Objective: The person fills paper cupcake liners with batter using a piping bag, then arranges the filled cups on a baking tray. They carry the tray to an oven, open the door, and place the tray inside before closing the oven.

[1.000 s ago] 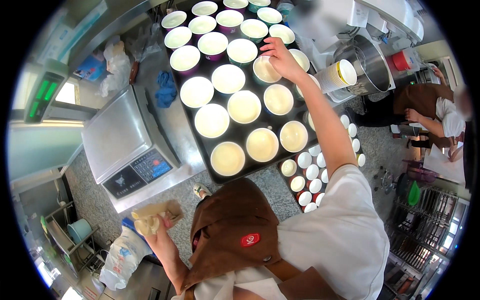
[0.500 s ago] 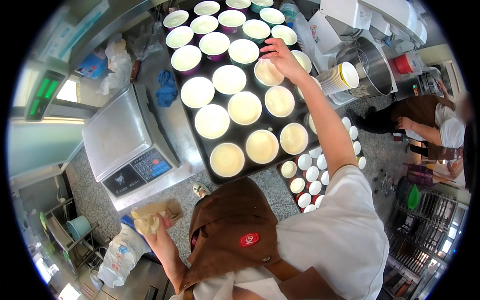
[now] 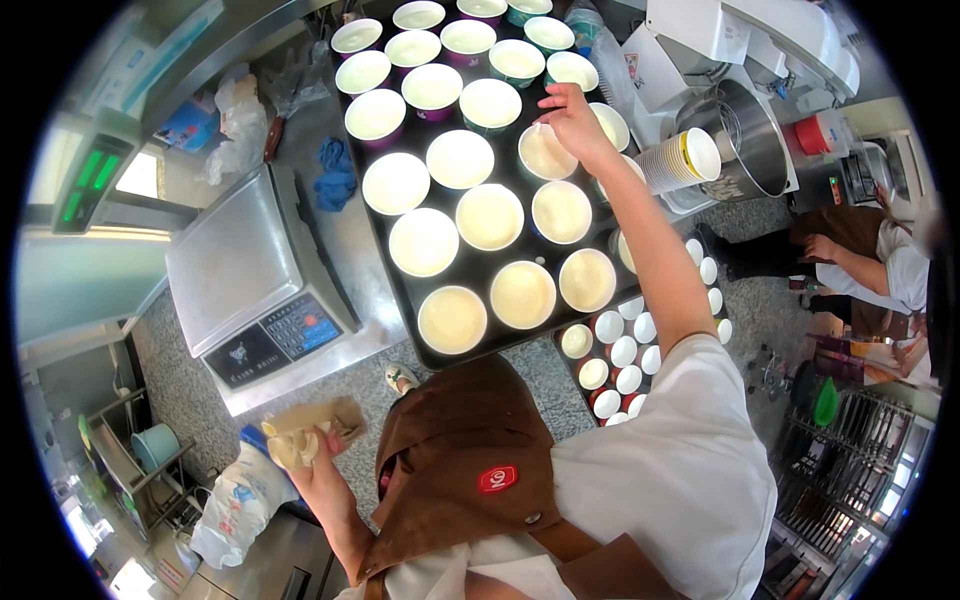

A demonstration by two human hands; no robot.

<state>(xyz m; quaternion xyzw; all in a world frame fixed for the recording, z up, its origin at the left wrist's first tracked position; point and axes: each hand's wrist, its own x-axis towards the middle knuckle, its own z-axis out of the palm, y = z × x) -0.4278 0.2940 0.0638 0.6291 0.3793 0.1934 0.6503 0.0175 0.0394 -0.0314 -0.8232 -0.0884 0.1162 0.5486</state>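
Observation:
At the lower left, my left hand [image 3: 325, 475] is closed around a bundle of thin, pale cream pieces that look like paper liners [image 3: 292, 449]. A brown flap, like card or paper, sticks out beside the bundle. My right hand [image 3: 577, 128] reaches over the dark tray [image 3: 410, 305], its fingers loosely bent and apart, with nothing visible in them. Just below those fingers is a paper cup [image 3: 547, 153] with a cream-toned inside. Several cups nearest me, such as one front cup [image 3: 453, 320], look creamy inside; the farther cups [image 3: 432, 88] look whiter.
A flat-topped scale [image 3: 240, 265] stands left of the tray, by a crumpled blue cloth [image 3: 335, 175]. To the right are a stack of cups [image 3: 678, 162] and a steel mixing bowl [image 3: 745, 140]. A lower tray of small cups [image 3: 623, 350] sits below. Another person [image 3: 850, 240] stands at far right.
My right hand has shifted slightly right and down, and its fingers have curled in a little. My left hand stays in place, still holding the pale pieces.

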